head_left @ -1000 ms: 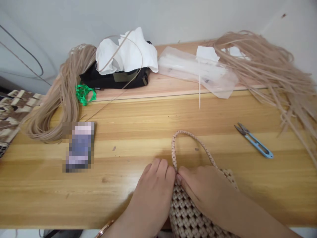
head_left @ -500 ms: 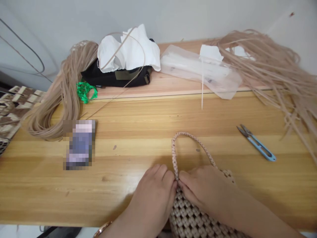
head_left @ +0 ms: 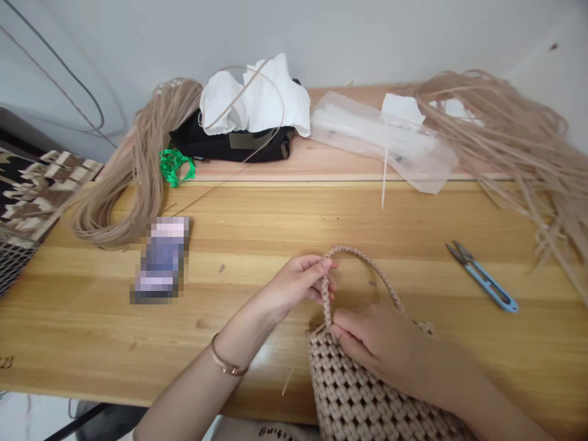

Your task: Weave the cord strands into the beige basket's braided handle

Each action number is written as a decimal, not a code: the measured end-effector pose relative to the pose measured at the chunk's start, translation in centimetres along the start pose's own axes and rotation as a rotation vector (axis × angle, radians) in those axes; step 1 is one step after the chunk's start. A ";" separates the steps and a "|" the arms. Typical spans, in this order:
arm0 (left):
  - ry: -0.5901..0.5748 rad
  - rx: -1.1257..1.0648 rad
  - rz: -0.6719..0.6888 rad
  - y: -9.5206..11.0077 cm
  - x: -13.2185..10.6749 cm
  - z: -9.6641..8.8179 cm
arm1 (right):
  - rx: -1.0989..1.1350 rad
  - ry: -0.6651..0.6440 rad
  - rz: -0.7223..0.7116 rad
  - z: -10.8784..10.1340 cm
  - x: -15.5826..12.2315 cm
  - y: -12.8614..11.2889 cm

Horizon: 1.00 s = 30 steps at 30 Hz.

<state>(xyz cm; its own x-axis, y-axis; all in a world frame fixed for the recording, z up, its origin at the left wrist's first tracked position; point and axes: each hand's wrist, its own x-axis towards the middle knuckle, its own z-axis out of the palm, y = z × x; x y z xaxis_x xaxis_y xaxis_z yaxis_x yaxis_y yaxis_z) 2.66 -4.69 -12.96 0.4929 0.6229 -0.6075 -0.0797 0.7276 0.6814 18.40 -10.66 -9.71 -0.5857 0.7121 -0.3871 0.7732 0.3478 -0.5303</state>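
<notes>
A beige woven bag (head_left: 351, 389) stands at the table's front edge, its braided handle (head_left: 367, 257) arching up above the rim. My left hand (head_left: 305, 278) pinches the handle's left side between thumb and fingers, a little below the top of the arch. My right hand (head_left: 379, 340) is closed at the foot of the handle, where it meets the bag's rim; its fingertips grip there and the back of the hand hides part of the bag. A thin loose strand (head_left: 289, 376) sticks out downward at the bag's left side.
Blue thread snips (head_left: 487, 282) lie to the right. A blurred phone-like object (head_left: 162, 260) lies left. Along the back are bundled beige strands (head_left: 138, 165), green ties (head_left: 177, 166), a black pouch (head_left: 220, 144) under white paper (head_left: 280, 95), a plastic bag (head_left: 353, 125) and loose strands (head_left: 509, 135).
My left hand has moved up from the handle's foot to its upper left side, uncovering the bag's left corner and a loose strand. My right hand stays at the handle's base.
</notes>
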 end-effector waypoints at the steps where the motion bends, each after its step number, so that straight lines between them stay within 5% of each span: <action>1: -0.002 -0.076 -0.028 0.0 0.4 0.2 | 0.012 -0.001 -0.001 0.0 0.1 0.0; 12: -0.030 -0.421 -0.085 0.4 2.0 1.9 | 0.093 0.070 -0.054 0.0 0.5 0.4; 30: 0.030 -0.425 -0.091 -0.1 2.2 2.6 | 0.066 0.037 -0.083 0.4 0.3 0.3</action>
<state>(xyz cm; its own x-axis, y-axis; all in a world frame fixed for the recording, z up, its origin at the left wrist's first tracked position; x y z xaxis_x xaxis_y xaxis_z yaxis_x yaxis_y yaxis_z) 6.02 -4.19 -13.28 0.4897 0.5546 -0.6728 -0.3902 0.8295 0.3997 18.35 -10.59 -10.28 -0.6365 0.7052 -0.3123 0.7040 0.3659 -0.6086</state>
